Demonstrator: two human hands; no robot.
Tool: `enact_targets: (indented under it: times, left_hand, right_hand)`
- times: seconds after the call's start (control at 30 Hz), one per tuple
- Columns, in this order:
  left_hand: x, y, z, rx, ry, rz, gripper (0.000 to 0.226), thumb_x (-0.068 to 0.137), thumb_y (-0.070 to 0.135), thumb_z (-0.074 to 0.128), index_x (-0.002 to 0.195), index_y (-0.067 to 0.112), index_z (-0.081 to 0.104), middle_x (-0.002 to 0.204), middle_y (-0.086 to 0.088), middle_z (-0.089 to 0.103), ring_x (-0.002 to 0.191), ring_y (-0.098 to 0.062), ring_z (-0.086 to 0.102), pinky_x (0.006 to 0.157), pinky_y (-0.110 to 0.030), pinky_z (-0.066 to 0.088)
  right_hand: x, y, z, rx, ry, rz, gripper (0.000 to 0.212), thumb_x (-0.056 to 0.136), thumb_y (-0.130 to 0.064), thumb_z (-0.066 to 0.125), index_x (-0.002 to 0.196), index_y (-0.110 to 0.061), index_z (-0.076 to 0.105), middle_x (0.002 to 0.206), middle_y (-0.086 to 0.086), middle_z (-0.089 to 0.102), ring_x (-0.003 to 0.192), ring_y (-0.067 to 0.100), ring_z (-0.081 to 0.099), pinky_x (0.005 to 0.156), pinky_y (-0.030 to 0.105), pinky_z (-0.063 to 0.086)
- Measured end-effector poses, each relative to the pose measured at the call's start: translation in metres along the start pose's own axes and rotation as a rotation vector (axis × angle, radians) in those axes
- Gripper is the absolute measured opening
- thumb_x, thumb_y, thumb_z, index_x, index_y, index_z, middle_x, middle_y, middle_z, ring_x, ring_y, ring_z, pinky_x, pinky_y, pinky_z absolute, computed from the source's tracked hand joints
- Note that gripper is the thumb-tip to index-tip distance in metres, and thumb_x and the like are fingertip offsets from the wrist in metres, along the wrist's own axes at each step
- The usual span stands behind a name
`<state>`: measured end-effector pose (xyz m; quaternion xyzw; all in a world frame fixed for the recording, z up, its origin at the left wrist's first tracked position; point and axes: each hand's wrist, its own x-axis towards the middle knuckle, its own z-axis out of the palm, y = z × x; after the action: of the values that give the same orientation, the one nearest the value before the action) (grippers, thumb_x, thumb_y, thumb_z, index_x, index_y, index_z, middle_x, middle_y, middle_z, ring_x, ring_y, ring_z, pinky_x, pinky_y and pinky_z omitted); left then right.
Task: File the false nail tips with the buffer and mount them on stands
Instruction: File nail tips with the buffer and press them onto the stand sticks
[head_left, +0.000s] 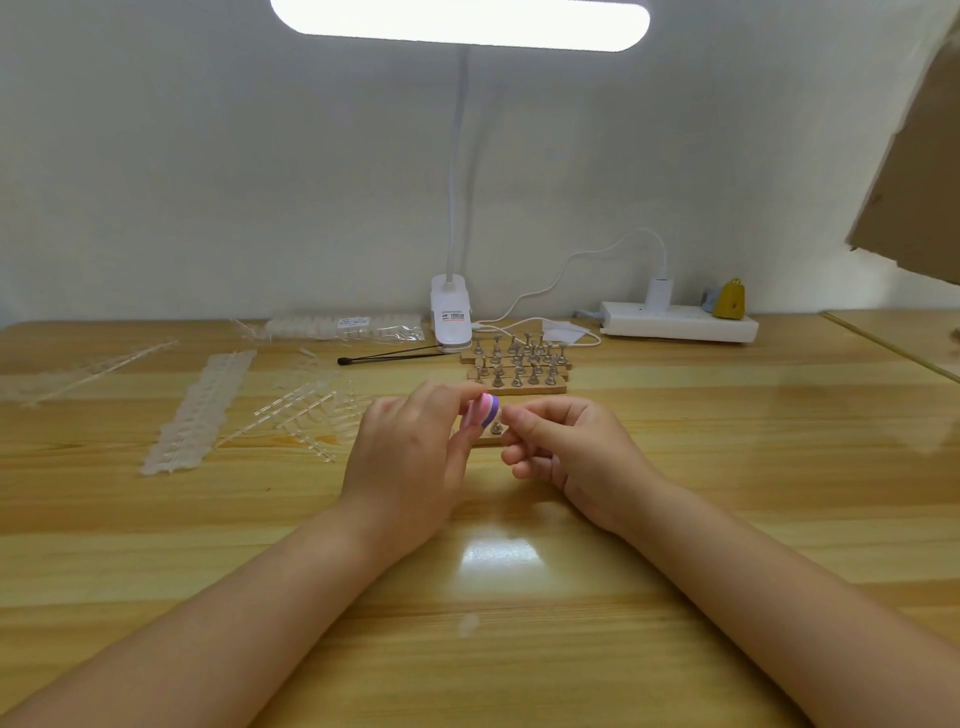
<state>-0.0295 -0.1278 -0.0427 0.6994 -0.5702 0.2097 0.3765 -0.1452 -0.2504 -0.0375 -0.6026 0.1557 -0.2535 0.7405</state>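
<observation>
My left hand (410, 457) grips a small pink, white and purple buffer (483, 409) between thumb and fingers, above the middle of the wooden table (727, 467). My right hand (561, 441) is right beside it, its fingertips pinched against the buffer's purple face; the clear nail tip they would hold is too small to make out. A metal stand (496, 428) on a wooden strip shows just below the buffer, partly hidden by both hands. Several more metal stands (517, 364) sit in rows on wooden strips behind the hands.
Strips of clear nail tips (200, 410) and emptied plastic sprues (306, 410) lie at the left. A bag of tips (343, 327), a clip lamp (451, 312), a black tool (389, 356) and a white power strip (678, 322) line the back edge.
</observation>
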Motion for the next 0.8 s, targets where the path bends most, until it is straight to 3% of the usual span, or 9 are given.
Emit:
enact_targets:
  times: [0.2, 0.33, 0.47, 0.53, 0.63, 0.8]
  left_hand:
    - [0.002, 0.007, -0.004, 0.044, 0.074, 0.128, 0.024, 0.093, 0.026, 0.054, 0.108, 0.013, 0.068, 0.096, 0.004, 0.067, 0.070, -0.014, 0.061, 0.078, -0.040, 0.045]
    - [0.002, 0.005, -0.005, 0.099, 0.035, 0.052, 0.032, 0.094, 0.032, 0.044, 0.106, 0.015, 0.068, 0.094, 0.003, 0.068, 0.070, -0.022, 0.063, 0.076, -0.043, 0.044]
    - [0.004, 0.006, -0.005, 0.091, 0.122, 0.177, 0.022, 0.091, 0.026, 0.055, 0.112, 0.021, 0.060, 0.099, 0.004, 0.066, 0.076, -0.013, 0.061, 0.078, -0.037, 0.042]
    - [0.004, 0.003, -0.004, 0.140, 0.087, 0.193, 0.023, 0.090, 0.024, 0.057, 0.112, 0.023, 0.059, 0.100, 0.002, 0.066, 0.081, -0.019, 0.064, 0.078, -0.040, 0.044]
    - [0.004, -0.004, -0.004, 0.172, 0.103, 0.122, 0.019, 0.087, 0.017, 0.066, 0.106, 0.020, 0.066, 0.094, 0.001, 0.066, 0.074, -0.026, 0.065, 0.075, -0.041, 0.045]
    - [0.006, 0.004, -0.004, 0.141, 0.120, 0.237, 0.021, 0.092, 0.028, 0.053, 0.113, 0.029, 0.050, 0.100, 0.002, 0.065, 0.082, -0.018, 0.064, 0.078, -0.041, 0.044]
  right_hand:
    - [0.002, -0.001, -0.004, 0.096, -0.096, 0.047, 0.021, 0.077, -0.017, 0.064, 0.092, -0.003, 0.070, 0.072, 0.007, 0.064, 0.057, 0.010, 0.060, 0.047, 0.019, 0.047]
    - [0.003, -0.004, -0.005, 0.153, -0.110, 0.058, 0.013, 0.080, -0.016, 0.060, 0.081, -0.009, 0.071, 0.067, 0.003, 0.060, 0.053, 0.010, 0.056, 0.041, 0.018, 0.042]
    - [0.001, -0.003, -0.002, 0.110, -0.139, 0.068, 0.011, 0.087, -0.013, 0.056, 0.086, -0.008, 0.066, 0.068, 0.003, 0.059, 0.053, 0.010, 0.055, 0.041, 0.018, 0.038]
    - [0.001, -0.004, -0.002, 0.093, -0.139, 0.073, 0.015, 0.092, -0.011, 0.052, 0.085, -0.009, 0.065, 0.068, 0.002, 0.058, 0.053, 0.010, 0.053, 0.040, 0.017, 0.036]
    - [0.000, -0.006, -0.002, 0.105, -0.117, 0.069, 0.011, 0.083, -0.019, 0.057, 0.079, -0.011, 0.064, 0.064, 0.000, 0.055, 0.052, 0.009, 0.051, 0.039, 0.017, 0.033]
    - [0.001, -0.004, -0.001, 0.090, -0.114, 0.056, 0.011, 0.085, -0.017, 0.057, 0.078, -0.014, 0.065, 0.066, 0.001, 0.055, 0.051, 0.009, 0.050, 0.040, 0.017, 0.031]
